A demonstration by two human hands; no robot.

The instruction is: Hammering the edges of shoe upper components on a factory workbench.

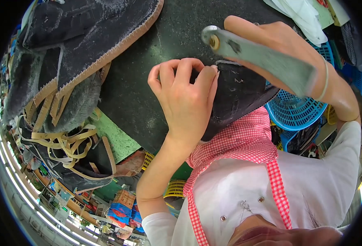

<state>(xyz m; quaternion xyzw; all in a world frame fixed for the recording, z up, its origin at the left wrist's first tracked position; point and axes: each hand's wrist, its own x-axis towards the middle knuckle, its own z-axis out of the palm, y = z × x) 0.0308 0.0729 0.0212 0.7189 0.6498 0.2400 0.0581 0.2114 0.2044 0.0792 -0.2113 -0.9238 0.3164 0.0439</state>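
Observation:
My left hand (pixel 183 91) is bent over the near part of the work surface, fingers curled. Its thumb and forefinger pinch the top edge of a black shoe upper (pixel 240 88) with a zigzag-cut rim. Above that piece, my right hand (pixel 285 39) is closed round a grey metal hammer (pixel 267 59), partly blurred. A round shiny end and a brown plug show at the hammer's left tip. The hammer hides part of my right palm and fingers. Under my left fingers, the pinched edge is mostly hidden.
On the left lies a pile of black, fleece-lined uppers (pixel 86 53), with beige strips (pixel 72 143) below it. The dark work slab (pixel 136 106) rests beside a green board (pixel 117 131). At right stand a blue plastic basket (pixel 297 112) and a white bag (pixel 299 16).

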